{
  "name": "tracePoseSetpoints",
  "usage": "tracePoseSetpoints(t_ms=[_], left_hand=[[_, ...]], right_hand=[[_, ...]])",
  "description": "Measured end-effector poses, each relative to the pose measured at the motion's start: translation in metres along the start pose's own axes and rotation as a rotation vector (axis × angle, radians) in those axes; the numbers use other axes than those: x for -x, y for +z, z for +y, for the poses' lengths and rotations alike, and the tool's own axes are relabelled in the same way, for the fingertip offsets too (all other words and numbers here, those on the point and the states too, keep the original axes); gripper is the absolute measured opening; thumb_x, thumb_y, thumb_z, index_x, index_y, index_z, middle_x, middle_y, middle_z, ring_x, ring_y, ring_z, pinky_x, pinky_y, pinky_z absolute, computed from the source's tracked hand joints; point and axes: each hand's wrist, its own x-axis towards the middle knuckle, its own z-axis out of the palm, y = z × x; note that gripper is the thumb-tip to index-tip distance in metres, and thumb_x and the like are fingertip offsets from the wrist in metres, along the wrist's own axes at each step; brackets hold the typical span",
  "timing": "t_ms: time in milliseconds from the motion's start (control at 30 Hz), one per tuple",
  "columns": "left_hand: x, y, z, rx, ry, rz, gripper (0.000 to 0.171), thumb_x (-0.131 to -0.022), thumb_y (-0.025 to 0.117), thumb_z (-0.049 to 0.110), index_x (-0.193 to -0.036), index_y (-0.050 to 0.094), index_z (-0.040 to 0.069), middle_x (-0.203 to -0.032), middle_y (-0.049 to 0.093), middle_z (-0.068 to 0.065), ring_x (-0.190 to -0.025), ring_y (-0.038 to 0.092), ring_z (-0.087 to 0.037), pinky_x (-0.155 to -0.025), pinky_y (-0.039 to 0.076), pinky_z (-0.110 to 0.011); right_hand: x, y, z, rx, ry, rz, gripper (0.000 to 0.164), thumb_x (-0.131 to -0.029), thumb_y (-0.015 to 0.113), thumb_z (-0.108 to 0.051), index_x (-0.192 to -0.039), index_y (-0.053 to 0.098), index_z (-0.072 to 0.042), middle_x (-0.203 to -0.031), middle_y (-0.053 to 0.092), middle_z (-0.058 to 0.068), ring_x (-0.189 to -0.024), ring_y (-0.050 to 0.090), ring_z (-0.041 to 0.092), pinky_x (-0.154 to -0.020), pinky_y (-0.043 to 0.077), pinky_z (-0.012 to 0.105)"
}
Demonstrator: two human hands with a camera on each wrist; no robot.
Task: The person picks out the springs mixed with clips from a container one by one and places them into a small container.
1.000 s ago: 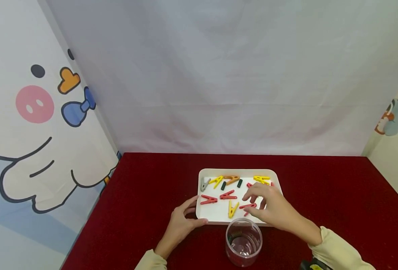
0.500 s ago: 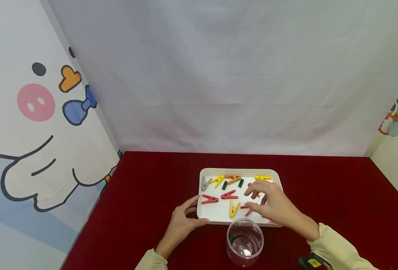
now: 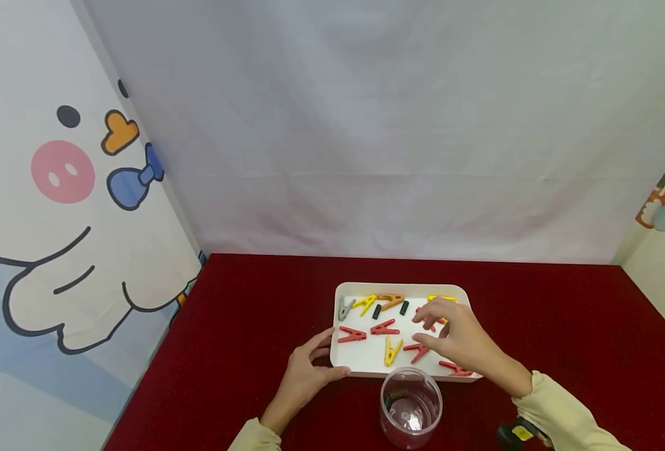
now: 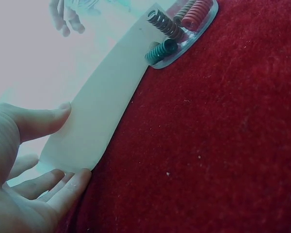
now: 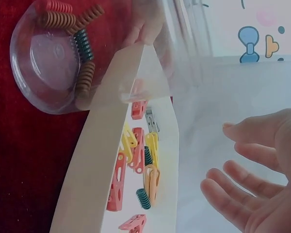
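Note:
My left hand point(image 3: 305, 376) holds the near left corner of a white tray point(image 3: 360, 360); its thumb lies along the front wall and fingers sit at the side. Above the tray's right part hovers my right hand point(image 3: 458, 336), fingers loosely bent and apart, with nothing between them in the right wrist view. Inside the tray lie several red spring clamps point(image 3: 352, 334), yellow ones point(image 3: 392, 352), an orange one point(image 3: 391, 302) and a grey one point(image 3: 345, 309). Two dark green coil springs point(image 3: 404, 307) lie among them. My right hand partly hides the clamps below it.
A clear plastic jar point(image 3: 389, 429) stands right in front of the tray, with red, brown and green coil springs point(image 5: 83, 44) at its bottom. Red cloth point(image 3: 265, 313) covers the table. A pale curtain point(image 3: 400, 156) rises behind, with a printed panel point(image 3: 62, 250) on the left.
My right hand has shifted slightly to the right and back, and a red clamp in the tray's near right corner now shows. My left hand stays at its corner.

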Motion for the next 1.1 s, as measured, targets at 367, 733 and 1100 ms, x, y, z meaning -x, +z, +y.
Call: tracePoseSetpoints(t_ms=[367, 733, 1100], left_hand=[[0.001, 0.0, 0.0, 0.002, 0.007, -0.002, 0.078, -0.067, 0.086, 0.015, -0.137, 0.051, 0.013, -0.121, 0.059, -0.012, -0.105, 0.057, -0.027, -0.08, 0.049, -0.036], [0.001, 0.0, 0.001, 0.0, 0.008, -0.009, 0.079, -0.067, 0.086, 0.017, -0.137, 0.051, 0.012, -0.121, 0.059, -0.013, -0.105, 0.057, -0.028, -0.082, 0.049, -0.039], [0.002, -0.001, 0.0, 0.011, 0.019, -0.006, 0.079, -0.067, 0.087, 0.016, -0.137, 0.051, 0.011, -0.12, 0.059, -0.014, -0.104, 0.057, -0.029, -0.081, 0.049, -0.037]], right_hand=[[-0.004, 0.004, 0.01, 0.018, 0.087, -0.006, 0.02, -0.074, 0.08, -0.007, -0.09, 0.069, -0.012, -0.086, 0.062, -0.004, -0.073, 0.06, 0.013, -0.057, 0.051, 0.024], [-0.009, 0.01, 0.027, 0.041, 0.151, 0.001, 0.018, -0.075, 0.079, -0.007, -0.09, 0.069, -0.008, -0.09, 0.065, 0.005, -0.078, 0.063, 0.02, -0.063, 0.052, 0.027], [-0.017, 0.015, 0.034, 0.049, 0.173, 0.008, 0.019, -0.074, 0.08, -0.006, -0.089, 0.07, -0.007, -0.09, 0.066, 0.009, -0.079, 0.062, 0.025, -0.064, 0.051, 0.031]])
